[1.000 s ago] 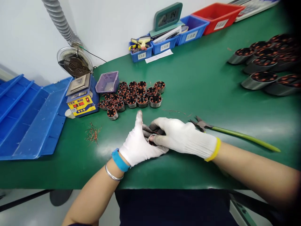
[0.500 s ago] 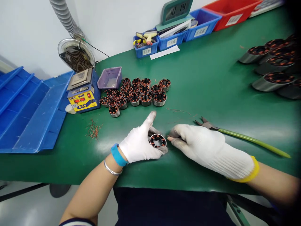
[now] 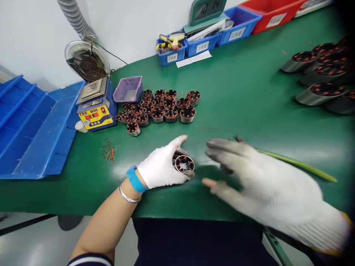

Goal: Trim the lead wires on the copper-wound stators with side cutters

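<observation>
In a white glove, my left hand (image 3: pixel 163 162) grips a motor stator (image 3: pixel 177 168), a metal ring with copper windings inside, its opening facing up. My right hand (image 3: pixel 249 177), also gloved and smeared by motion, is apart from the stator on its right. Its fingers are spread, with the thumb away from the others, and nothing shows between them. Behind that hand lies a pair of cutters with a long green handle (image 3: pixel 299 162); its jaws are mostly hidden. Thin wire strands (image 3: pixel 209 128) lie on the table beyond the stator.
Several wound stators (image 3: pixel 158 114) stand grouped beyond my left hand, and more (image 3: pixel 321 92) at the far right. A blue and yellow heating unit (image 3: pixel 97 114), a purple tray (image 3: pixel 128 90), copper clippings (image 3: pixel 109 151) and a blue rack (image 3: pixel 41 136) are left. Tool bins (image 3: pixel 172 57) line the back.
My right hand has opened from a pinch beside the stator and moved nearer the camera, now covering the cutters' jaws. My left hand keeps its hold on the stator.
</observation>
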Demonstrator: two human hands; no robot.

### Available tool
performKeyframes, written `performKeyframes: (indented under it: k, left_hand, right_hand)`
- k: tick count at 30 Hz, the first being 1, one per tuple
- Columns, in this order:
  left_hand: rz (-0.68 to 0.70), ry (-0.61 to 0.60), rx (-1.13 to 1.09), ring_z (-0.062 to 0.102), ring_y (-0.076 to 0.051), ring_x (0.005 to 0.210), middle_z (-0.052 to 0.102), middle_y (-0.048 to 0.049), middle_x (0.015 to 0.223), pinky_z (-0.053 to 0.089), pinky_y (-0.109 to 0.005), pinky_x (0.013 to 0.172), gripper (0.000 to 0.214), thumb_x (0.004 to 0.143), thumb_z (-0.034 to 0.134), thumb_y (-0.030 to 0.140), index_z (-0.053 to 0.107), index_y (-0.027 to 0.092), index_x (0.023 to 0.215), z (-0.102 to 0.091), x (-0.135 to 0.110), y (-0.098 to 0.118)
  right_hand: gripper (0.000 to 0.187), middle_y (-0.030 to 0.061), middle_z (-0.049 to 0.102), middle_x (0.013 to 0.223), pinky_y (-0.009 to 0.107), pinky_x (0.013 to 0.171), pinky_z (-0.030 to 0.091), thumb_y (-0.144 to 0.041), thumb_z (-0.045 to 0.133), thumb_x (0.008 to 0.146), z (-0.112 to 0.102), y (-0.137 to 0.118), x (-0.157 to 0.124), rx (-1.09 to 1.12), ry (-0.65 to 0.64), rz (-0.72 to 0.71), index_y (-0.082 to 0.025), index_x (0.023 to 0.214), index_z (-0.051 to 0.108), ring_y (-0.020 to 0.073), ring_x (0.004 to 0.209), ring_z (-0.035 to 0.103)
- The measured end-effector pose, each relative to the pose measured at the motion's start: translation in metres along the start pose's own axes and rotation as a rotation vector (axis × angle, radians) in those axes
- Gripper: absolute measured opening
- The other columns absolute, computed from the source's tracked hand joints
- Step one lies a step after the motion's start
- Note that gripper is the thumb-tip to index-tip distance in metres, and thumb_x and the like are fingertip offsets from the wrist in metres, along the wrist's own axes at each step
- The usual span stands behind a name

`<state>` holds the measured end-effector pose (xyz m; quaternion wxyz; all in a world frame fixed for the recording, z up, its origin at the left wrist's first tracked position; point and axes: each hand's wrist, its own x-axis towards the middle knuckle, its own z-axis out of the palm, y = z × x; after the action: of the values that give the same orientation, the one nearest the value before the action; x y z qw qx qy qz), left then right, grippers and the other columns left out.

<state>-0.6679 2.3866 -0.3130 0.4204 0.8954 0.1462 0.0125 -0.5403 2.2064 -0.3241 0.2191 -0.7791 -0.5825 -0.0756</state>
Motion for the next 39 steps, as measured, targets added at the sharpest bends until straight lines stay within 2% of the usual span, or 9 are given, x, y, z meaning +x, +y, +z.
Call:
performKeyframes:
  k: [3, 7, 16, 21, 27, 30, 33, 35, 39]
  left_hand:
    - [0.021, -0.004, 0.054, 0.066, -0.027, 0.105, 0.068, -0.0068, 0.119, 0.054, -0.041, 0.096, 0.081, 0.066, 0.077, 0.039, 0.048, 0.021, 0.139, -0.004, 0.000, 0.000]
    - [0.058, 0.000, 0.078, 0.068, -0.024, 0.101, 0.069, -0.0063, 0.115, 0.054, -0.037, 0.097, 0.057, 0.068, 0.078, 0.041, 0.063, 0.019, 0.118, -0.006, 0.001, 0.000]
    - [0.207, 0.037, 0.077, 0.066, -0.017, 0.095, 0.069, -0.0031, 0.106, 0.053, -0.029, 0.086, 0.025, 0.084, 0.065, 0.027, 0.064, 0.020, 0.107, 0.006, -0.005, 0.008]
    - [0.228, 0.070, 0.142, 0.062, -0.017, 0.090, 0.066, -0.0030, 0.098, 0.052, -0.031, 0.082, 0.018, 0.080, 0.059, 0.017, 0.062, 0.019, 0.098, 0.011, -0.002, 0.010]
    - [0.230, 0.189, 0.248, 0.054, -0.020, 0.082, 0.058, -0.0048, 0.086, 0.048, -0.034, 0.076, 0.009, 0.076, 0.053, 0.021, 0.055, 0.019, 0.084, 0.029, 0.006, 0.006]
    - [0.233, 0.234, 0.299, 0.053, -0.021, 0.083, 0.058, -0.0059, 0.087, 0.046, -0.035, 0.076, 0.009, 0.075, 0.050, 0.021, 0.051, 0.020, 0.083, 0.036, 0.007, 0.004]
    - [0.239, 0.257, 0.335, 0.052, -0.021, 0.081, 0.056, -0.0061, 0.085, 0.045, -0.035, 0.074, 0.010, 0.073, 0.050, 0.021, 0.048, 0.020, 0.082, 0.040, 0.008, 0.002]
    - [0.249, 0.273, 0.341, 0.051, -0.021, 0.080, 0.055, -0.0061, 0.084, 0.044, -0.035, 0.072, 0.010, 0.072, 0.049, 0.021, 0.047, 0.021, 0.082, 0.041, 0.008, 0.001]
    - [0.230, 0.282, 0.365, 0.051, -0.022, 0.079, 0.055, -0.0067, 0.083, 0.044, -0.036, 0.072, 0.009, 0.075, 0.048, 0.025, 0.046, 0.020, 0.083, 0.042, 0.008, 0.000]
  right_hand:
    - [0.051, 0.0124, 0.066, 0.123, 0.033, 0.056, 0.048, -0.044, 0.054, 0.084, 0.012, -0.006, 0.002, -0.028, -0.151, -0.044, -0.020, 0.128, 0.060, 0.0259, 0.081, 0.069]
    - [0.032, 0.0037, 0.074, 0.094, 0.030, 0.057, 0.044, -0.036, 0.045, 0.089, 0.024, 0.004, 0.016, 0.054, -0.441, 0.120, -0.026, 0.103, 0.072, 0.0235, 0.079, 0.069]
    - [0.028, -0.0001, 0.075, 0.090, 0.026, 0.059, 0.043, -0.037, 0.051, 0.082, 0.012, 0.017, 0.026, 0.387, -0.540, 0.213, -0.028, 0.094, 0.074, 0.0193, 0.080, 0.068]
    - [0.032, 0.0002, 0.071, 0.074, 0.026, 0.058, 0.040, -0.037, 0.043, 0.087, 0.009, 0.018, 0.027, 0.448, -0.475, 0.193, -0.023, 0.080, 0.071, 0.0161, 0.068, 0.062]
    - [0.031, -0.0001, 0.070, 0.071, 0.026, 0.055, 0.040, -0.038, 0.044, 0.087, 0.005, 0.020, 0.023, 0.399, -0.456, 0.248, -0.024, 0.082, 0.071, 0.0161, 0.063, 0.061]
    - [0.035, 0.0049, 0.074, 0.100, 0.031, 0.063, 0.045, -0.044, 0.046, 0.087, -0.003, 0.024, 0.020, 0.259, -0.256, 0.193, -0.024, 0.099, 0.072, 0.0224, 0.082, 0.066]
    - [0.052, 0.0075, 0.059, 0.135, 0.035, 0.066, 0.046, -0.054, 0.054, 0.082, -0.011, 0.026, 0.028, 0.143, -0.133, 0.190, -0.026, 0.125, 0.062, 0.0297, 0.104, 0.064]
    - [0.051, 0.0031, 0.064, 0.128, 0.034, 0.062, 0.045, -0.056, 0.059, 0.077, -0.013, 0.024, 0.041, 0.132, -0.319, 0.234, -0.032, 0.121, 0.064, 0.0292, 0.099, 0.065]
    - [0.031, -0.0013, 0.069, 0.070, 0.028, 0.053, 0.040, -0.052, 0.053, 0.081, -0.009, 0.023, 0.066, 0.344, -0.833, 0.217, -0.026, 0.078, 0.069, 0.0173, 0.062, 0.063]
